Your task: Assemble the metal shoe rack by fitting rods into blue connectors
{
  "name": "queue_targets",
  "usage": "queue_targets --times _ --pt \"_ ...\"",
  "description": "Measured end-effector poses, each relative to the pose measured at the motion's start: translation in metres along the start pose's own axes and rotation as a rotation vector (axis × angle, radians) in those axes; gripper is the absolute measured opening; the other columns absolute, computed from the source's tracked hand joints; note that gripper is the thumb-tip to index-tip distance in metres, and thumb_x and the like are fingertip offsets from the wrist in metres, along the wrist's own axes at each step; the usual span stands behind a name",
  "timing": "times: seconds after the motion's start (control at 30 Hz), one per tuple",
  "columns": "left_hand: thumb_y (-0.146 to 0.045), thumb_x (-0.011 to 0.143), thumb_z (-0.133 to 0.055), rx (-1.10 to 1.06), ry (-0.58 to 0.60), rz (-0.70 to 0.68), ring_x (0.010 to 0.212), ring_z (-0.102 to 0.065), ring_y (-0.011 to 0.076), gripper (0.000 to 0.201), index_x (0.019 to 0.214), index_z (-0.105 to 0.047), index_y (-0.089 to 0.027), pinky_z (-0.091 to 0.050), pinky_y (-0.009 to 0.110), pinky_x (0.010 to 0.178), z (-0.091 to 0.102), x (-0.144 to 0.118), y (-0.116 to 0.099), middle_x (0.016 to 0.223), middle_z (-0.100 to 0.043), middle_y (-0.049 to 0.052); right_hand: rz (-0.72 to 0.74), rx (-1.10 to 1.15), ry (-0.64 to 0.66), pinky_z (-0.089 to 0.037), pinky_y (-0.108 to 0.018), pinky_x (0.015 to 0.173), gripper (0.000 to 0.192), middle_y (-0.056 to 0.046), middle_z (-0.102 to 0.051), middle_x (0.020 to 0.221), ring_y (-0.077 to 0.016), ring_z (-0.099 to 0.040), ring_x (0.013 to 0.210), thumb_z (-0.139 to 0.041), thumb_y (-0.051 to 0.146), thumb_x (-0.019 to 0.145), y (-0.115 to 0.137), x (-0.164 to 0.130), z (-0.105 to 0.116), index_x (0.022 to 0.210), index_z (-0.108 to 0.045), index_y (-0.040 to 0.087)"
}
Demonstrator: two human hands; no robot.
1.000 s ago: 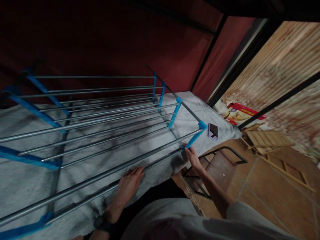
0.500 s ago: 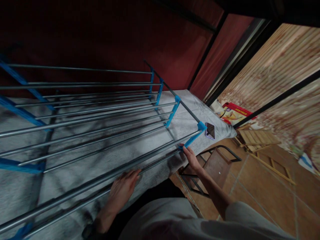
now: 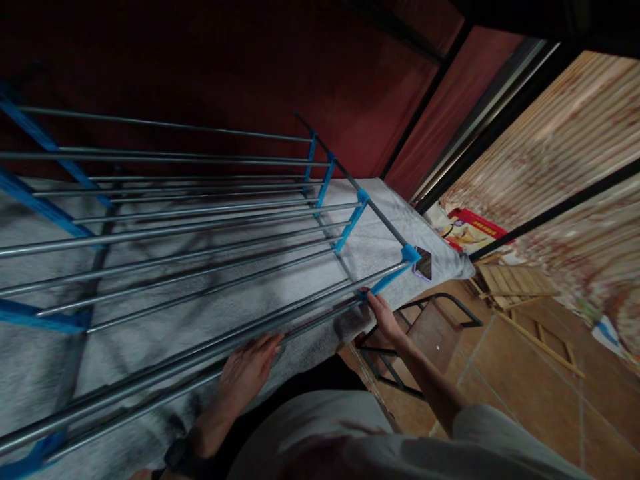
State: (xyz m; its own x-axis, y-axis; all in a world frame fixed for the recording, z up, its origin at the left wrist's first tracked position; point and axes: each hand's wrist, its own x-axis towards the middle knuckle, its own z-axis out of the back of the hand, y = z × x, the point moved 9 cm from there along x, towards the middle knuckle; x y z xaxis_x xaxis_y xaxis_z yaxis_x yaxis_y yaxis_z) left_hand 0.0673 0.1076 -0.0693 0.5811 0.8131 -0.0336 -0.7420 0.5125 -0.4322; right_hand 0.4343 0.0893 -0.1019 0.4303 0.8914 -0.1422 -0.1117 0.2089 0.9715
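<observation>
A rack of grey metal tubes joined by blue plastic connectors lies on a grey, fuzzy cloth point(image 3: 280, 280) before me. My right hand point(image 3: 384, 315) is closed at its near right corner, thumb and fingers on the blue connector point(image 3: 387, 279). Further left, my left hand point(image 3: 250, 368) curls over the near lower metal tube point(image 3: 320, 321) of the rack. Its fingertips are partly hidden behind the tubes. A second, thicker near tube point(image 3: 165, 373) runs just above that hand.
A phone point(image 3: 423, 264) lies on the cloth past the rack's right corner. Below stands a chair point(image 3: 437, 337) with a dark metal frame. A red box point(image 3: 475, 230) and a wooden folding frame point(image 3: 520, 287) are at the right. A dark red wall point(image 3: 225, 80) rises behind.
The view has shifted slightly, and the rack's far left part appears a little higher. Both hands keep their places on the rack.
</observation>
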Motion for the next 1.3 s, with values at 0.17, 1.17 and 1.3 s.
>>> queue_targets --times 0.17,1.17,1.3 --pt "-0.027 0.102 -0.035 0.01 0.019 -0.007 0.102 -0.072 0.0251 0.044 0.132 -0.067 -0.023 -0.057 0.037 0.086 -0.003 -0.001 -0.002 0.119 -0.075 0.008 -0.035 -0.001 -0.046 -0.029 -0.05 0.12 0.058 -0.006 -0.069 0.128 -0.0312 -0.053 0.13 -0.063 0.064 0.081 -0.005 -0.002 -0.001 0.12 -0.072 0.022" --pt "-0.035 0.087 -0.054 -0.388 -1.042 0.903 0.118 -0.065 0.03 0.045 0.128 -0.06 -0.019 -0.049 0.05 0.107 0.072 -0.26 0.175 0.121 -0.07 0.013 -0.102 -0.288 -0.136 -0.042 -0.051 0.104 0.06 -0.01 -0.071 0.116 -0.0391 -0.06 0.117 -0.065 0.06 0.073 0.012 -0.009 0.005 0.115 -0.072 0.018" --pt "-0.03 0.084 -0.053 -0.366 -1.034 0.93 0.114 -0.067 0.0315 0.044 0.126 -0.062 -0.019 -0.052 0.049 0.102 0.071 -0.242 0.17 0.115 -0.073 0.013 -0.053 -0.268 -0.136 -0.043 -0.052 0.103 0.057 -0.011 -0.071 0.11 -0.0408 -0.06 0.116 -0.066 0.06 0.072 0.013 -0.009 0.005 0.109 -0.073 0.017"
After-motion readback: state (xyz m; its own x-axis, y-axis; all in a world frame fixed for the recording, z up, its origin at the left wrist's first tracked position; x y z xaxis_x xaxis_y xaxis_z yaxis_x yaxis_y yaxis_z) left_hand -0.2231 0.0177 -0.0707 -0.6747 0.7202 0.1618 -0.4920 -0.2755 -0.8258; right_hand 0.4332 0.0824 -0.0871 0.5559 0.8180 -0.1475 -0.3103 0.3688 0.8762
